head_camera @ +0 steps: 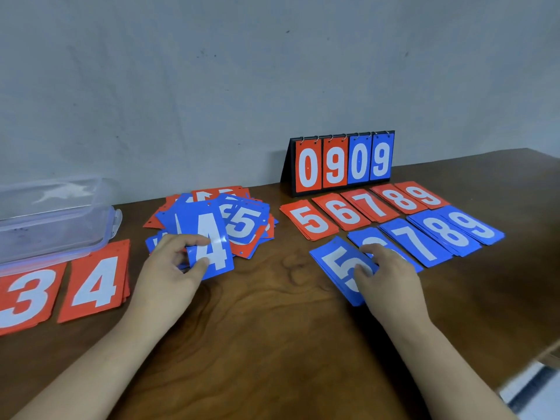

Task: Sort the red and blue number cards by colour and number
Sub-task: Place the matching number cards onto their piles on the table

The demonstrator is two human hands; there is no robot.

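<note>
Over the tabletop (272,344), reaches forward with both bare forearms. Pinches the blue 4 (212,244) in the left hand (172,268), thumb and forefinger closed on the card's left edge, other fingers curled beneath. Holds that card with its far end over the near side of the pile (200,207). Pile: red and blue cards jumbled and overlapping, a loose 5 (242,222), blue, on top at the right.

Rests the right hand (391,280) on the blue 5 stack (333,265), bent fingertips on the top card's face and over part of the blue 6 (368,237) just behind. Cannot tell whether it grips a card or only presses.

Right of these, in one slanting row, edges touching or slightly overlapping: blue 7 (416,241), blue 8 (445,234), blue 9 (472,225). Just behind, a matching row: red 5 (312,221), red 6 (344,212), red 7 (374,206), red 8 (400,200), red 9 (424,194).

Farther back, by the wall (181,86): scoreboard (342,165), upright, reading 0 9 in red and 0 9 in blue.

At far left, well apart from the other stacks: red 3 (27,295) and red 4 (97,283), flat, side by side, red 3 cut by the frame. Behind those: clear plastic box (54,219), near rim right at their far edges.
</note>
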